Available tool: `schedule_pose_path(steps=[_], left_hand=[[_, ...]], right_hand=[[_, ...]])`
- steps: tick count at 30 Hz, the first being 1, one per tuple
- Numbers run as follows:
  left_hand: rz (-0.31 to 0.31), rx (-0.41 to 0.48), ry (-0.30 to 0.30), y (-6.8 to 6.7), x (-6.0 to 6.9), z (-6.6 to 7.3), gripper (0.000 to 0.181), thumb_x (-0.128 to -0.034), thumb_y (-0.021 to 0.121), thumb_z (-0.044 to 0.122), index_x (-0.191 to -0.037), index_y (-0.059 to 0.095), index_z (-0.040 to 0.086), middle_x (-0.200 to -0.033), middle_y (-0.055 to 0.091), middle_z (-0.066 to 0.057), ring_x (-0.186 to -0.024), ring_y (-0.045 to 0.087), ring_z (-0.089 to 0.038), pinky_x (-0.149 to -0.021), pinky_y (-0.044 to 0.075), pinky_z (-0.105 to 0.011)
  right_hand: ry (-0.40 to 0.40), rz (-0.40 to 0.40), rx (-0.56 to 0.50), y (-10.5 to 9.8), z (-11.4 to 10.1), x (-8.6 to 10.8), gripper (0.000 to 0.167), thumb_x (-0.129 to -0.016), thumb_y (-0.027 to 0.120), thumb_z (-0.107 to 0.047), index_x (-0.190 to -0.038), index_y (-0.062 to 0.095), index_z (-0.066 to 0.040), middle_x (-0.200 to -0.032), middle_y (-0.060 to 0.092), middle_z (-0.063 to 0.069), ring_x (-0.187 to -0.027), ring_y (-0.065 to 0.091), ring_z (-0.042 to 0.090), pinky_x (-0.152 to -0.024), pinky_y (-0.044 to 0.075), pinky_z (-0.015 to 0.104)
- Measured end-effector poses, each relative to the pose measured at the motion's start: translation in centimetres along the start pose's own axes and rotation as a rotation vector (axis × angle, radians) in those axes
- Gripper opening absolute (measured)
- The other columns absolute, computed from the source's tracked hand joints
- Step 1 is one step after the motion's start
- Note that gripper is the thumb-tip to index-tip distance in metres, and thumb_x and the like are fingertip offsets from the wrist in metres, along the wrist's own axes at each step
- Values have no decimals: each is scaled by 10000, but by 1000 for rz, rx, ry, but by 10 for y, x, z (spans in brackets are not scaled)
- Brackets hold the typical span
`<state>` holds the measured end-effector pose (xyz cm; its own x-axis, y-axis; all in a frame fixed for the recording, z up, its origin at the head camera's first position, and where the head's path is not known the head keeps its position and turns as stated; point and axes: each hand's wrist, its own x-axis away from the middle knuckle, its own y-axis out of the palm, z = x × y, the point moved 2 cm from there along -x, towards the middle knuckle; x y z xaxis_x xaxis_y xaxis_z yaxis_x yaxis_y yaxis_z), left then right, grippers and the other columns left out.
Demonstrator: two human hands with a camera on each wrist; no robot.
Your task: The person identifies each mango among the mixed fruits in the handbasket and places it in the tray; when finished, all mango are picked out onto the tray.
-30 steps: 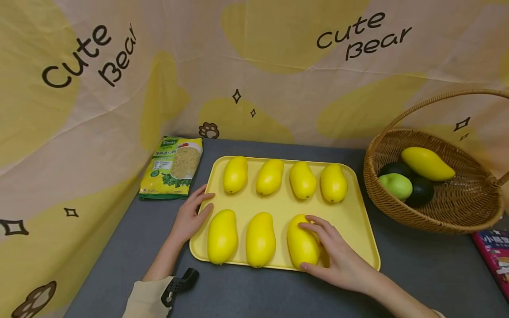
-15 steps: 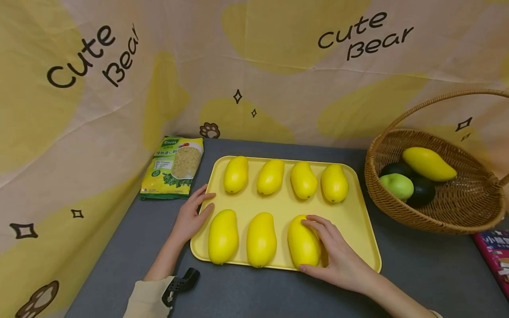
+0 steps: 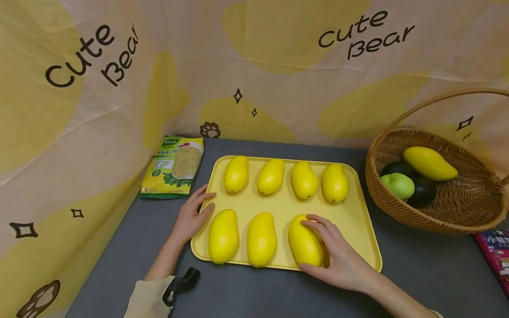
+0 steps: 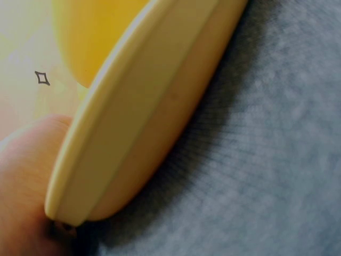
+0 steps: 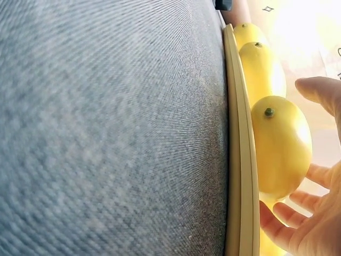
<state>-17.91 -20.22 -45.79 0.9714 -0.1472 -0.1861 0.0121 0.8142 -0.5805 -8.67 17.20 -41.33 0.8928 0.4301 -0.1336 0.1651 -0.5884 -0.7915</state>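
Note:
In the head view my right hand spreads around a yellow mango at the front right of a yellow tray. The right wrist view shows the thumb apart from that mango, with fingertips close to its far side; whether they touch is unclear. My left hand rests at the tray's left rim, fingers extended. Two mangoes stand left of the first: a middle mango and a left mango. Several more mangoes form the back row. The left wrist view shows the tray's side close up.
A wicker basket at the right holds a mango, a green apple and dark fruit. Behind the left hand lies a Knorr packet. A colourful package sits at the right edge. Printed cloth hangs behind.
The front right mango has turned slightly, its near end shifting right toward the palm. My right hand hardly moves around it, and my left hand stays at the tray's rim.

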Motion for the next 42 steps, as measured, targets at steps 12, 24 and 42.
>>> schedule_pose_path(steps=[12, 24, 42], left_hand=[[0, 8, -3, 0, 1, 0, 332, -974, 609, 138, -1290, 621, 38, -1534, 355, -140, -1394, 340, -347, -1097, 303, -542], [-4, -10, 12, 0, 0, 0, 331, -979, 601, 152, -1290, 619, 41, -1532, 359, -138, -1388, 353, -343, -1098, 307, -537], [10, -22, 24, 0, 0, -2, 326, -981, 596, 157, -1283, 623, 36, -1524, 365, -157, -1377, 363, -362, -1081, 319, -558]], right_hand=[[3, -10, -13, -2, 0, 1, 854, -731, 833, -470, -1439, 398, -272, -1518, 313, -47, -1348, 334, 141, -1035, 383, 511], [21, -16, -7, -6, 2, 0, 853, -745, 805, -517, -1445, 389, -262, -1515, 317, -46, -1322, 363, 144, -923, 507, 388], [-159, 253, 61, -72, 6, -9, 300, -805, 778, -51, -1039, 705, -223, -962, 691, -145, -794, 634, 38, -675, 480, 153]])
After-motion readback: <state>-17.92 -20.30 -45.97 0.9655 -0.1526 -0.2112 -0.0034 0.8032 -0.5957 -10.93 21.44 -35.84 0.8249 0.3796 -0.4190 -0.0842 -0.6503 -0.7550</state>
